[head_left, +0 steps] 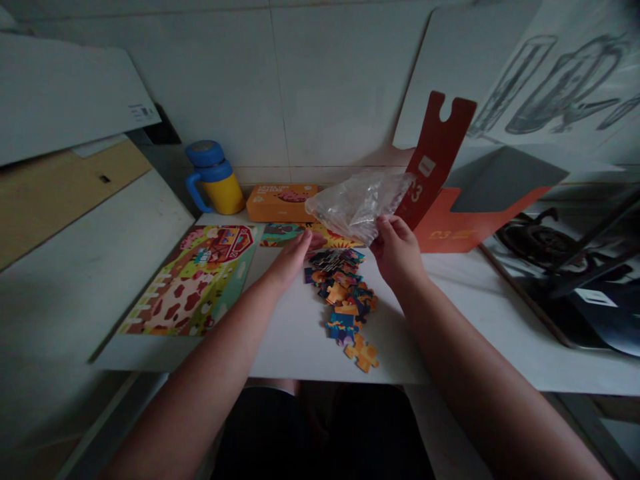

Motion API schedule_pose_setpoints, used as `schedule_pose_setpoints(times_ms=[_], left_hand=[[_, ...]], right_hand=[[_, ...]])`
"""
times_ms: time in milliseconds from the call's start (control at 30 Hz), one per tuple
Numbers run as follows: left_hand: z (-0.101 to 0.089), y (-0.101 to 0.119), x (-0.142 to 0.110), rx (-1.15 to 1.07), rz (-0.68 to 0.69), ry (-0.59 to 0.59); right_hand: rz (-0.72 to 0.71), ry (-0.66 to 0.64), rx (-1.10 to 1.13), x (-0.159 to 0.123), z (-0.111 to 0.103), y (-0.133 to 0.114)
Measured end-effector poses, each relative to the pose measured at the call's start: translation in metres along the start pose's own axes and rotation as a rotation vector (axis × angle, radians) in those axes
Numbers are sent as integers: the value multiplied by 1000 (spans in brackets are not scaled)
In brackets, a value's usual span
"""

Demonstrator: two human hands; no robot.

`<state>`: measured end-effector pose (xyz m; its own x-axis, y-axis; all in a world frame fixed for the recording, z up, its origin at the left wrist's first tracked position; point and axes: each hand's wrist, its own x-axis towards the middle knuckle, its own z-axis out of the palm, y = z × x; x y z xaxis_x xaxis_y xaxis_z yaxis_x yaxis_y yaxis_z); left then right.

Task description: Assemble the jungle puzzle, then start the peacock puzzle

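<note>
My right hand point(400, 250) pinches the edge of a crumpled clear plastic bag point(357, 203), which is held up above the table. Below it, a heap of loose jigsaw puzzle pieces point(345, 293) trails toward the table's front edge, with dark, blue and orange pieces overlapping. My left hand point(295, 257) is beside the top of the heap, thumb up and fingers stretched out, with nothing visible in it. Its fingers reach close to the far pieces; whether they touch them I cannot tell.
A farm picture board with a cow point(190, 287) lies at left. Behind stand a blue and yellow flask point(217, 180) and an orange box point(280, 203). An opened orange-red box point(450, 223) stands at right, near a black gas stove point(545, 247). White boards lean at left.
</note>
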<state>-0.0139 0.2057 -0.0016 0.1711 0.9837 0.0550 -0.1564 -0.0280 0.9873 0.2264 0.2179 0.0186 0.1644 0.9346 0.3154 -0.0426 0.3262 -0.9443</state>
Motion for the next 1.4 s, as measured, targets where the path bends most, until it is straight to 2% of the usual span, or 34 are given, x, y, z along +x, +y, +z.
schedule_pose_setpoints(times_ms=[200,267,333,533,700,767,867,967,1100,1167,1233,1333,1400], left_hand=[[2,2,-3,135,79,-43],[2,5,-5,203,98,-39],[2,8,-6,268,119,-42],[1,7,-6,282,136,-65],[-4,6,-3,396,169,-24],[-6,5,-1,462,183,-5],[-8,4,1,519,199,-11],[-8,4,1,549,207,-32],[-8,3,1,566,202,-21],[-8,2,2,562,216,-36],[-10,2,2,577,239,-59],[-13,2,2,607,245,-63],[-15,3,2,609,235,-68]], right_hand=[[-5,-228,51,-12,8,-9],[4,-257,7,-14,9,-8],[3,-243,-51,-13,8,-4],[-89,-45,-210,-6,-1,8],[-178,-15,-385,-12,-4,-7],[-178,-62,-462,-17,-3,-16],[-152,-267,-546,-23,1,-23],[-253,-442,-564,-26,7,-22],[-470,-444,-564,-24,16,-28],[-519,-411,-518,-18,22,-37],[-477,-372,-409,-5,30,-45],[-271,-340,-208,28,49,-48],[-148,-309,-150,55,62,-45]])
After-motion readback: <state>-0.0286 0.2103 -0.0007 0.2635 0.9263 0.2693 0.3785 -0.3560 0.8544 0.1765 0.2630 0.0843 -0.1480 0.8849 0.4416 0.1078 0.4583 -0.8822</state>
